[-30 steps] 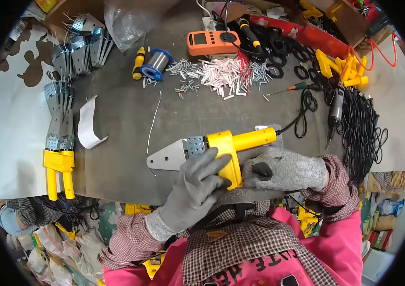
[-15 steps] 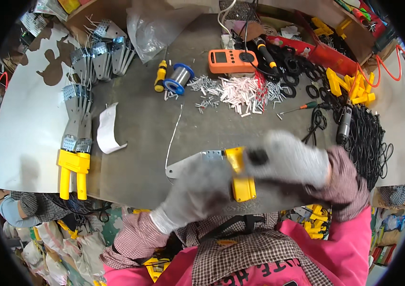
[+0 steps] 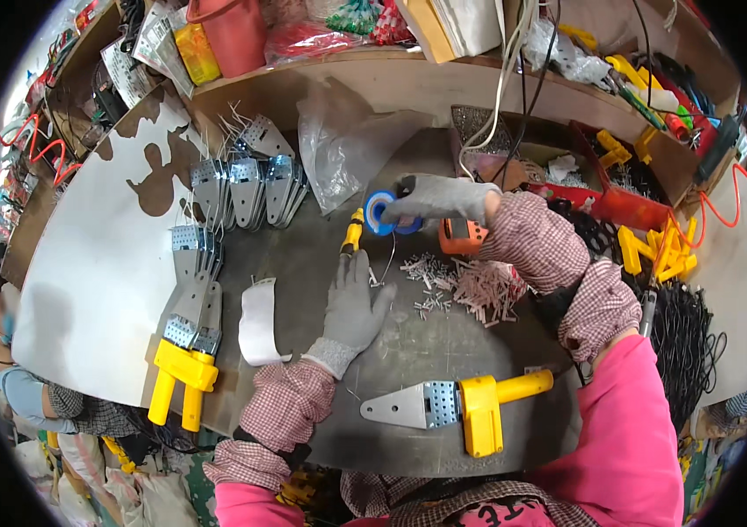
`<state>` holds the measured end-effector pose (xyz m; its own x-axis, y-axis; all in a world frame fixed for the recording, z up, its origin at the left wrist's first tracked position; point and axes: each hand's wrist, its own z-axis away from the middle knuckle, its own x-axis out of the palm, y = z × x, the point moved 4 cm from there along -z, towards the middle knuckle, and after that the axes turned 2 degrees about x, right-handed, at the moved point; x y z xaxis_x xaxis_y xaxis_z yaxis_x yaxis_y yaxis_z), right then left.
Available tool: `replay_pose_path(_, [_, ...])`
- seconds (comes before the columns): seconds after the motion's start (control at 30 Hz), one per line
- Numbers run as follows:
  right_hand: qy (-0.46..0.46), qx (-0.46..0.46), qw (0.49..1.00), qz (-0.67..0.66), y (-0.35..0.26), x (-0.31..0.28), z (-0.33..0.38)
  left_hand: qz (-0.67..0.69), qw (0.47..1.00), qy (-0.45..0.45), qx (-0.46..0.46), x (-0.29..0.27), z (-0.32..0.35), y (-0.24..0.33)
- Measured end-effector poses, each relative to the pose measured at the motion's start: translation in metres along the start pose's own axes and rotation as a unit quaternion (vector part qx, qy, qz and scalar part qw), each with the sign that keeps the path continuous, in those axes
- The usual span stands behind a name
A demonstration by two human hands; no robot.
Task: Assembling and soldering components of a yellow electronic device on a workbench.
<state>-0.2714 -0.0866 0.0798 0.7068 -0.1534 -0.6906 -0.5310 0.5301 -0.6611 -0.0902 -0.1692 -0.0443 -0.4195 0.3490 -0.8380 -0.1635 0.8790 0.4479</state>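
Note:
A spool of solder wire (image 3: 379,207) with blue flanges stands towards the far middle of the bench. My right hand (image 3: 443,198), in a grey glove, grips it from the right, and a strand of wire hangs from it. In a matching glove, my left hand (image 3: 349,303) reaches forward with fingers stretched and thumb apart, its fingertips at the near end of a yellow-handled screwdriver (image 3: 354,230). Nearer to me lies a yellow plastic housing (image 3: 480,415) with a side handle and a pointed metal plate (image 3: 404,406), touched by neither hand.
Small pins and pinkish sleeves (image 3: 483,290) lie heaped beside an orange meter (image 3: 461,235), partly hidden by my right sleeve. Metal plates (image 3: 250,184) and another yellow housing (image 3: 182,373) are at left, near curled white paper (image 3: 259,323). Black cables (image 3: 685,342) fill the right side.
Both hands have left the yellow housing and moved forward. My right hand has taken hold of the solder spool; my left has reached the screwdriver. The view has shifted to show more of the back shelf.

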Motion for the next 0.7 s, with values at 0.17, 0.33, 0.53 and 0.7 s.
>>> replay_pose_path(0.17, [-0.020,-0.040,0.997,-0.059,0.000,-0.012,-0.006,-0.084,0.984,-0.132,0.079,0.005,-0.014,0.014])
replay_pose_path(0.33, [-0.031,-0.022,0.999,0.021,0.013,-0.005,-0.024,-0.077,0.966,-0.168,0.183,0.019,-0.013,0.028])
replay_pose_path(0.53, [0.013,-0.019,0.994,0.106,0.014,0.003,-0.042,-0.038,0.872,-0.487,0.033,0.041,-0.103,0.050])
replay_pose_path(0.7, [0.090,-0.012,0.970,0.225,0.027,0.014,-0.041,0.076,0.915,-0.305,0.253,0.052,-0.076,0.064])
